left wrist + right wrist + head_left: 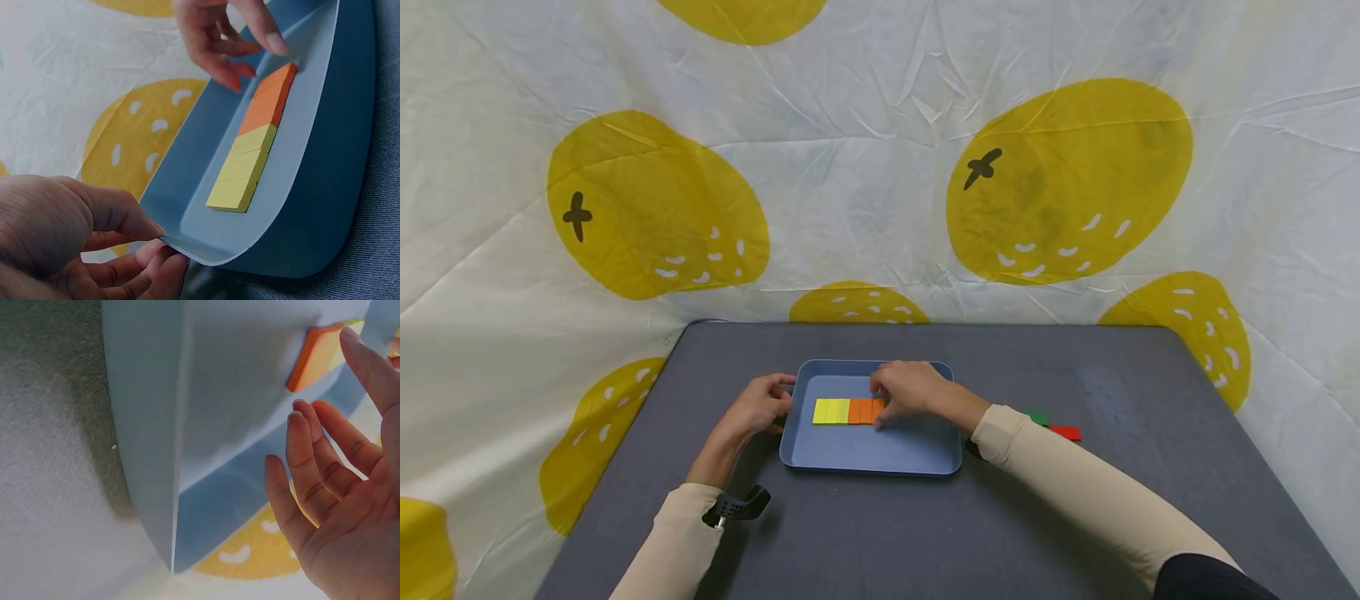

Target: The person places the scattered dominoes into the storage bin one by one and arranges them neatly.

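A shallow blue-grey tray (865, 454) lies on the table, holding one row of small flat blocks. Yellow blocks (831, 412) form the left part of the row and orange blocks (859, 412) the right part, set edge to edge. At the tray's left end, my left hand (762, 405) pinches the rim, thumb on top and fingertips outside, as the left wrist view shows. My right hand (913, 390) hovers over the tray at the orange end, its fingers loosely bent and spread from the thumb (362, 359). Nothing shows between that thumb and the fingers.
Green (1037, 417) and red (1065, 433) flat pieces lie on the dark grey table (880, 542) right of the tray, partly behind my right forearm. A white cloth (865, 192) with yellow fruit shapes hangs behind the table. A dark band (741, 505) circles my left wrist.
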A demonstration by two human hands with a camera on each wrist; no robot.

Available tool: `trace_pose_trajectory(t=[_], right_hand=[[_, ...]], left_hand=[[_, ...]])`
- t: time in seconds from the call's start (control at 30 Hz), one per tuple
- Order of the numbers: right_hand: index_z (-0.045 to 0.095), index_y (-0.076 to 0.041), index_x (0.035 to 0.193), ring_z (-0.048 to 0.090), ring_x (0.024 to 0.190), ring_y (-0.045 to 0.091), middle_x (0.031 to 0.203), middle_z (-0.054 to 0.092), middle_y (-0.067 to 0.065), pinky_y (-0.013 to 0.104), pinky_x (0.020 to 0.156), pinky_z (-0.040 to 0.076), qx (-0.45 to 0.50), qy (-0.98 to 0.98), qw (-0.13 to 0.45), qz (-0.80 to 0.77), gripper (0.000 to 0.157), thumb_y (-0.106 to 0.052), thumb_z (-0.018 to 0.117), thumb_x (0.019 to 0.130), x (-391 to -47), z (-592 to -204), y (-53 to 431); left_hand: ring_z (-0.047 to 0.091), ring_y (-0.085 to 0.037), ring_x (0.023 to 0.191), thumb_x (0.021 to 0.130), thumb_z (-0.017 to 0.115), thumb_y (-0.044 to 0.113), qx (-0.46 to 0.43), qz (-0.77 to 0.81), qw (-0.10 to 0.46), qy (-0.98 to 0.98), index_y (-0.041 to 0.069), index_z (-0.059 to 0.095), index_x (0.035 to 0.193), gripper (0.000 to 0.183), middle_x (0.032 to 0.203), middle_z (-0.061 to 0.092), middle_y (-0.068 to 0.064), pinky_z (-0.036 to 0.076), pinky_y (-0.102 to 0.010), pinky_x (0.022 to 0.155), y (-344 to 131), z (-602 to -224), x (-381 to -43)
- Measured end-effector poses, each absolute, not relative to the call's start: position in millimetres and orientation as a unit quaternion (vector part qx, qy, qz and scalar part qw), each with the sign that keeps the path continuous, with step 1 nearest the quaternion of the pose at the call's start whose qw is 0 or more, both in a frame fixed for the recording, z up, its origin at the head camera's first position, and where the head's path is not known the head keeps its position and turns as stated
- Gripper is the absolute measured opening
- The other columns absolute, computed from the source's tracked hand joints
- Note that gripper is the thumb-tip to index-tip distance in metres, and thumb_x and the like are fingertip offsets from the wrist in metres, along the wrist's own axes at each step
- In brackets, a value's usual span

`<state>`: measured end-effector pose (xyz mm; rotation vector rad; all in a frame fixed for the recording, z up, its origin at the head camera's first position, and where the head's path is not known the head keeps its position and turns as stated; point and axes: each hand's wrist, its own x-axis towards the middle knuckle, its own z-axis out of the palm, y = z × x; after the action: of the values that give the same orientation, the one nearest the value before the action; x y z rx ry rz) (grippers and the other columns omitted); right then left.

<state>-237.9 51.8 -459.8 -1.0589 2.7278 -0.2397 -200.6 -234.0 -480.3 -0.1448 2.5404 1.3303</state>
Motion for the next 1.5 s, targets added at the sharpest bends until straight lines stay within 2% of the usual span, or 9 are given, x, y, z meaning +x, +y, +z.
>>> trace_pose_trajectory(t=[0.2, 0.63, 0.9, 1.27, 1.5], right_hand=[[0.072, -0.014, 0.118, 0.061, 0.088, 0.015, 0.099, 0.068, -0.003, 0.038, 0.073, 0.053, -0.359, 0.918, 0.097, -0.137, 0.047, -0.040, 0.085, 0.081, -231.3, -445.8, 69.7], [0.072, -0.017, 0.117, 0.059, 0.079, 0.007, 0.101, 0.069, -0.004, 0.033, 0.071, 0.050, -0.322, 0.924, 0.072, -0.195, 0.039, -0.036, 0.082, 0.085, -219.5, -426.3, 124.1], [0.073, -0.016, 0.116, 0.064, 0.084, 0.010, 0.100, 0.070, -0.001, 0.032, 0.069, 0.051, -0.302, 0.926, 0.059, -0.219, 0.034, -0.030, 0.082, 0.086, -212.9, -428.7, 163.0], [0.074, -0.010, 0.114, 0.069, 0.086, 0.020, 0.098, 0.072, 0.003, 0.039, 0.071, 0.054, -0.271, 0.934, 0.049, -0.227, 0.031, -0.020, 0.082, 0.085, -208.9, -444.5, 212.8], [0.075, -0.010, 0.109, 0.065, 0.082, 0.016, 0.092, 0.072, 0.000, 0.034, 0.066, 0.051, -0.248, 0.941, 0.058, -0.221, 0.032, -0.026, 0.084, 0.083, -199.6, -453.3, 225.1]], left_hand=[[0.061, -0.028, 0.085, 0.094, 0.056, 0.001, -0.044, 0.460, 0.134, 0.877, 0.001, 0.051, 0.145, 0.051, 0.102, 0.059, -0.016, 0.057, -0.040, 0.066, -234.5, -479.7, -198.8], [0.061, -0.028, 0.085, 0.095, 0.055, 0.000, -0.052, 0.461, 0.134, 0.876, 0.002, 0.051, 0.145, 0.051, 0.102, 0.058, -0.016, 0.058, -0.040, 0.067, -234.8, -480.2, -198.8], [0.060, -0.027, 0.082, 0.093, 0.055, -0.001, -0.048, 0.462, 0.133, 0.876, 0.002, 0.051, 0.144, 0.052, 0.100, 0.058, -0.015, 0.057, -0.038, 0.064, -234.8, -480.7, -198.5], [0.059, -0.028, 0.083, 0.093, 0.056, 0.001, -0.041, 0.459, 0.134, 0.878, 0.002, 0.051, 0.145, 0.052, 0.102, 0.059, -0.016, 0.057, -0.039, 0.065, -234.9, -481.4, -199.2], [0.060, -0.027, 0.083, 0.093, 0.056, 0.001, -0.043, 0.464, 0.136, 0.874, 0.002, 0.051, 0.145, 0.052, 0.102, 0.059, -0.015, 0.057, -0.039, 0.065, -236.1, -481.8, -200.7]])
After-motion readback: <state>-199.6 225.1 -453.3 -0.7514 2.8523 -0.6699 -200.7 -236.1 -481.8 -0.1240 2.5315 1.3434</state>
